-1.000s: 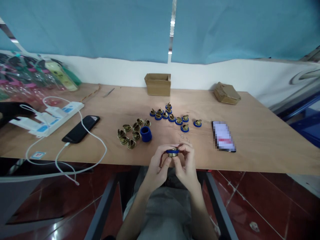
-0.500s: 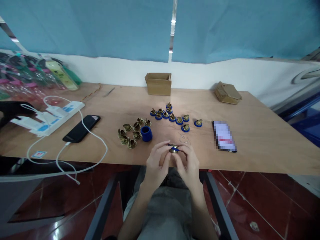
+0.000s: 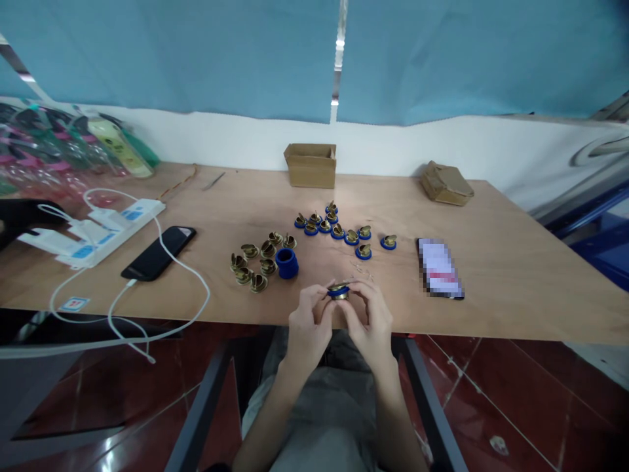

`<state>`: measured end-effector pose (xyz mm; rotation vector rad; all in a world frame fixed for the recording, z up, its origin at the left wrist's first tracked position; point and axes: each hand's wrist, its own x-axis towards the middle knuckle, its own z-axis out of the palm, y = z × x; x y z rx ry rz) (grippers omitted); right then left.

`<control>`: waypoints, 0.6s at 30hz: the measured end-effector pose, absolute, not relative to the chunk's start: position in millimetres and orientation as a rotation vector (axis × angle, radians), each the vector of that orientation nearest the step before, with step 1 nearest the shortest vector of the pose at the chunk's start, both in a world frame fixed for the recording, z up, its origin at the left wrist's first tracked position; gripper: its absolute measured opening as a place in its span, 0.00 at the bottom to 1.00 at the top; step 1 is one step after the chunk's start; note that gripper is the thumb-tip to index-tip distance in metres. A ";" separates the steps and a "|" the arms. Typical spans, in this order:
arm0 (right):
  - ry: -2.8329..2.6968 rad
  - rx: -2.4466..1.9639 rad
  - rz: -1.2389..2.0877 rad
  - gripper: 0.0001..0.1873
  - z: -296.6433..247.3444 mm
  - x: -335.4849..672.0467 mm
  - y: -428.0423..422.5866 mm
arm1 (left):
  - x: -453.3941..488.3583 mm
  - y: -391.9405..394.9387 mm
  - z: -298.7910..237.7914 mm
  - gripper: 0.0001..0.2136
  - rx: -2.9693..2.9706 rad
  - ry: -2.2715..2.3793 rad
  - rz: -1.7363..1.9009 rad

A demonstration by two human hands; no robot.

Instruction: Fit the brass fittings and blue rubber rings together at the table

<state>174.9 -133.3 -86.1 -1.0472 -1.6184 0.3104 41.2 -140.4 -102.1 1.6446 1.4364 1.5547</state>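
Observation:
Between both hands, above the table's front edge, is a round brass-coloured piece with a blue ring (image 3: 339, 292) around it. My left hand (image 3: 308, 328) pinches its left side with thumb and fingers. On the opposite side, the fingertips of my right hand (image 3: 369, 321) are closed on the same piece. Beyond them lie several brass pieces fitted with blue rings (image 3: 352, 237), their flaps sticking up. Left of the hands stands a stack of blue rings (image 3: 287, 263), beside several brass pieces without blue rings (image 3: 258, 282). Thin wire-like bits (image 3: 362, 269) lie just past my right hand.
An open cardboard box (image 3: 311, 172) and a smaller carton (image 3: 446, 183) stand at the back. A lit phone (image 3: 440, 267) lies right. Leftward are a dark phone (image 3: 158, 253), a white power strip (image 3: 98, 231), looping cables and bottles (image 3: 120, 145). Dark bars (image 3: 201, 400) flank my lap.
The held piece has tilted, so more of its blue ring and top shows. My left fingers have shifted slightly along its side. Things on the table have stayed put.

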 end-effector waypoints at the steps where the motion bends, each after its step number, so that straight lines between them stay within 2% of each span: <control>1: -1.626 -1.050 0.293 0.13 -85.5 175.4 -132.8 | 41.3 -140.6 -102.1 0.10 1.645 1.443 1.544; 11: -1.672 -1.066 0.297 0.09 -85.7 183.4 -130.8 | 26.9 -134.6 -98.3 0.11 2.113 1.389 1.506; 18: -1.684 -1.070 0.350 0.06 -83.8 188.7 -131.2 | 24.3 -135.8 -95.8 0.11 2.142 1.320 1.423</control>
